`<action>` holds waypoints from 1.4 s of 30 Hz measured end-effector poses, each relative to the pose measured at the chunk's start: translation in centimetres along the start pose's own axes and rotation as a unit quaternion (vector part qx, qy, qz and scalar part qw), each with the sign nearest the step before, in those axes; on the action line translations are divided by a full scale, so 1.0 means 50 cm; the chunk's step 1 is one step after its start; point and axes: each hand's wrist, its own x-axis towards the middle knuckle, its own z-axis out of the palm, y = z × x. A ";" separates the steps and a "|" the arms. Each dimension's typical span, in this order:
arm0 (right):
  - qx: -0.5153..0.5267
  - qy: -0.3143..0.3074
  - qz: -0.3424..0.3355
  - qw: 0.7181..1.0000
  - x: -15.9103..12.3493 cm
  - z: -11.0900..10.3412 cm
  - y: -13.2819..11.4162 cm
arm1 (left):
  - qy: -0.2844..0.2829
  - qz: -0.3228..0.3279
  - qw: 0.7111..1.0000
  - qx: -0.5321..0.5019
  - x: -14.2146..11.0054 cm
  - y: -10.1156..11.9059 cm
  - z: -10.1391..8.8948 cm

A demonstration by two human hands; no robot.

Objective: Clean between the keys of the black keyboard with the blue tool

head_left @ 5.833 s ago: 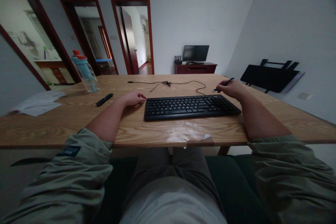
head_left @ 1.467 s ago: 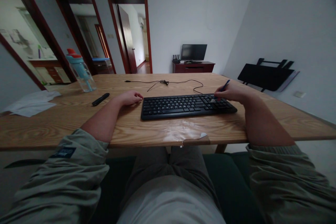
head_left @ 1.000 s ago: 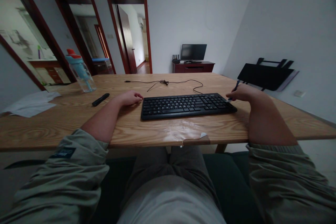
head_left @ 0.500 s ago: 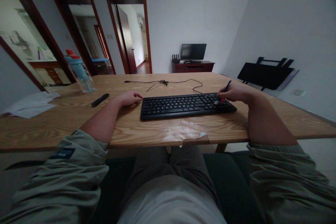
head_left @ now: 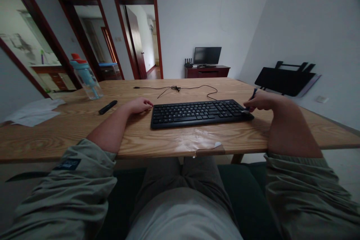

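Note:
A black keyboard [head_left: 194, 114] lies on the wooden table in front of me. My left hand [head_left: 139, 105] rests on the tabletop at its left end, fingers a little bent and apart, the tips against the keyboard's edge. Over the right end, my right hand [head_left: 257, 102] is closed around a small brush [head_left: 254, 92] with a thin dark handle. The brush's bristle end points down at the keys near the right edge; its exact contact is too small to make out.
Behind the keyboard runs its black cable [head_left: 176, 88], partly bundled. Left of my left hand are a black remote-like object [head_left: 108, 107], a clear bottle with a red lid [head_left: 87, 78] and white tissue [head_left: 36, 112]. Clear tape [head_left: 197, 140] covers the table's front edge [head_left: 157, 153].
My right hand has moved right with the brush, from the number keys to the keyboard's right edge. The left hand and the keyboard have stayed in place.

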 end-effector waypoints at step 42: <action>0.025 0.139 -0.113 0.984 -0.029 0.037 -0.095 | -0.003 -0.010 1.000 -0.014 -0.005 0.004 0.000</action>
